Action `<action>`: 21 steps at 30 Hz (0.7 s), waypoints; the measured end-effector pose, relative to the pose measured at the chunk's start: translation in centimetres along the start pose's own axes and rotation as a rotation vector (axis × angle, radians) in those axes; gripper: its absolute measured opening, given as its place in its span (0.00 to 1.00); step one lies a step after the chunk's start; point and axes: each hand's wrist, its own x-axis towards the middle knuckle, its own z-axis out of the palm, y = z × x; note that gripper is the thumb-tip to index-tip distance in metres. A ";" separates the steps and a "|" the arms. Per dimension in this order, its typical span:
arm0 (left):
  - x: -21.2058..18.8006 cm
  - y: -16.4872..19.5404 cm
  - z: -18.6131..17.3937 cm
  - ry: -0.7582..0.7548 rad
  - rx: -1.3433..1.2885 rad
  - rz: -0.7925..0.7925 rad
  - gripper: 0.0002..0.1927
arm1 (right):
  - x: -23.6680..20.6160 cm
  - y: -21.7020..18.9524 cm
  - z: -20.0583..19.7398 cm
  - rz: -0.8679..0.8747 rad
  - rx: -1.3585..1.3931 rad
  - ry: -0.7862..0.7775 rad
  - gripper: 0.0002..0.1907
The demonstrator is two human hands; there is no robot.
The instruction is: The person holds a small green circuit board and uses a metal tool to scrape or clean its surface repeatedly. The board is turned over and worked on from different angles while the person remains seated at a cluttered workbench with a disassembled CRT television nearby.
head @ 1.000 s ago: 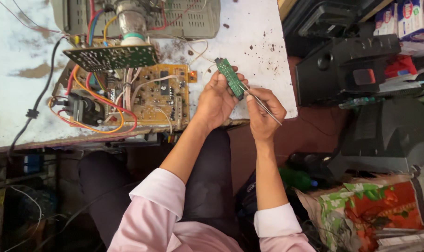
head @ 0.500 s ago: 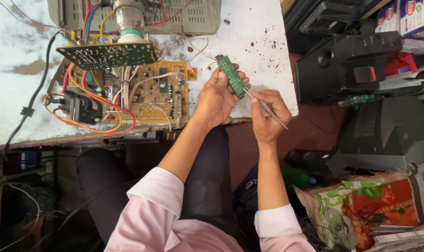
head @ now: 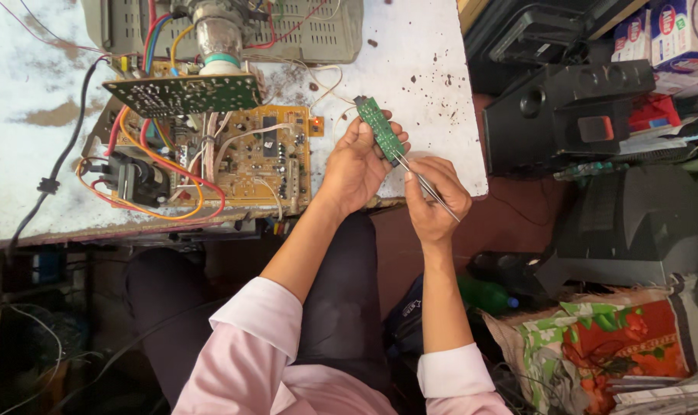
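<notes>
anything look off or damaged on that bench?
Yes. The white table is stained and speckled with dark spots, with worn brown patches at the left. The large brown circuit board overhangs the front edge amid tangled wires. The small green board in the left hand shows no visible damage.

A large tan circuit board (head: 260, 161) with red, orange and yellow wires lies on the stained white table (head: 433, 69), under a tilted green board (head: 184, 94). A black speaker (head: 568, 115) stands right of the table, a flowered cloth (head: 618, 346) lower right.
</notes>
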 end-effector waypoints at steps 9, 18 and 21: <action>0.3 -0.3 -0.6 0.026 0.006 -0.002 0.16 | -0.1 -0.1 0.0 -0.025 -0.033 -0.009 0.09; 0.4 -0.3 0.0 0.054 -0.016 0.023 0.15 | 0.8 -1.2 0.2 -0.100 -0.077 0.025 0.07; 0.0 0.0 0.6 0.062 0.000 0.016 0.15 | 0.7 -1.9 0.1 -0.081 -0.072 0.031 0.08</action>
